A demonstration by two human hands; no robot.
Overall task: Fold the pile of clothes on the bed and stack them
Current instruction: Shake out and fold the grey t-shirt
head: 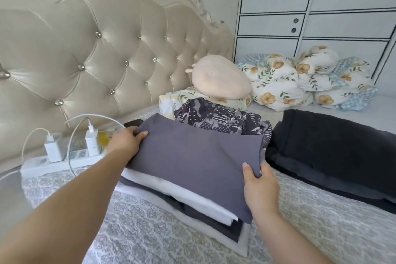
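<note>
Head view showed left hand (126, 141) and right hand (260, 182) gripping the folded grey-purple cotton garment (192, 163), fingers curled round its edges, atop the stack of folded clothes (192, 206)

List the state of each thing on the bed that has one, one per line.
grey garment: folded, on top of the stack, held at both ends
left hand: grips its far corner
right hand: grips its near corner
stack: folded, layered
patterned garment: crumpled, unfolded
chargers: plugged into power strip
</note>
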